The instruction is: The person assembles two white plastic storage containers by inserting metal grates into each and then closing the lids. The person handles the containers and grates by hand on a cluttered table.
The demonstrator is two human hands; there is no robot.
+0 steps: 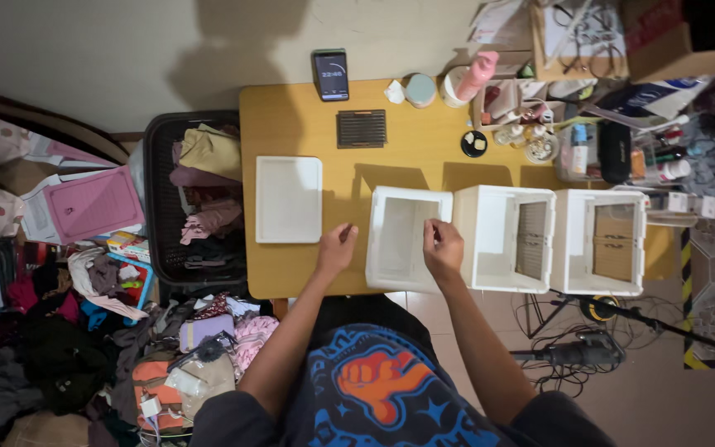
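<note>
Left hand: the left hand (pixel 337 247) rests on the wooden table (pixel 291 124), fingers curled in loosely, holding nothing. It is just beside the left edge of the white box.
Right hand: the right hand (pixel 442 246) pinches the top right edge of the white box (pixel 403 240) with its fingertips.
White box: it sits on the table between the two hands, open side up.
How it will handle: it looks like light, stiff plastic with thin walls. It may slide on the smooth table. I think the rim is the best place to grab, one hand on each side.
Left of the left hand: a flat white lid (pixel 289 199), and past it a black basket (pixel 196 199) full of clothes.
Right of the right hand: two more white boxes (pixel 506 236) in a row.
Beyond the hands: a phone (pixel 331 74) and a pink bottle (pixel 477 74).
</note>
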